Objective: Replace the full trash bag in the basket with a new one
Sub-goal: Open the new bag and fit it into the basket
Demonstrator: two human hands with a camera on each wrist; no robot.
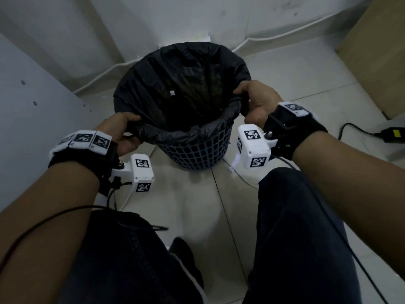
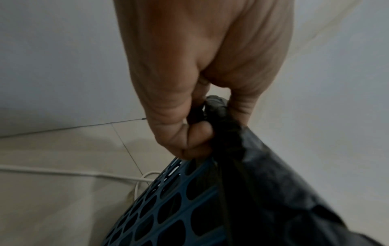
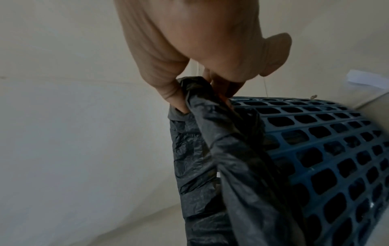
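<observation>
A blue lattice basket (image 1: pixel 197 153) stands on the tiled floor with a black trash bag (image 1: pixel 182 93) spread wide open over its mouth. My left hand (image 1: pixel 125 130) pinches the bag's rim at the near left, and my right hand (image 1: pixel 252 99) pinches the rim at the right. In the left wrist view the left hand (image 2: pixel 195 126) has its fingers curled round a bunched fold of the bag (image 2: pixel 263 183) just above the basket wall (image 2: pixel 168 208). In the right wrist view the right hand (image 3: pixel 195 93) grips the bag's edge (image 3: pixel 227 158) beside the basket (image 3: pixel 326 149). A small white scrap lies inside the bag.
A white wall and a grey panel (image 1: pixel 32 110) stand close on the left. White cables (image 1: pixel 103 75) run along the floor behind the basket. A cardboard box (image 1: pixel 377 55) stands at the right, with a black power adapter (image 1: pixel 394 134) and cord near it. My knees are at the bottom.
</observation>
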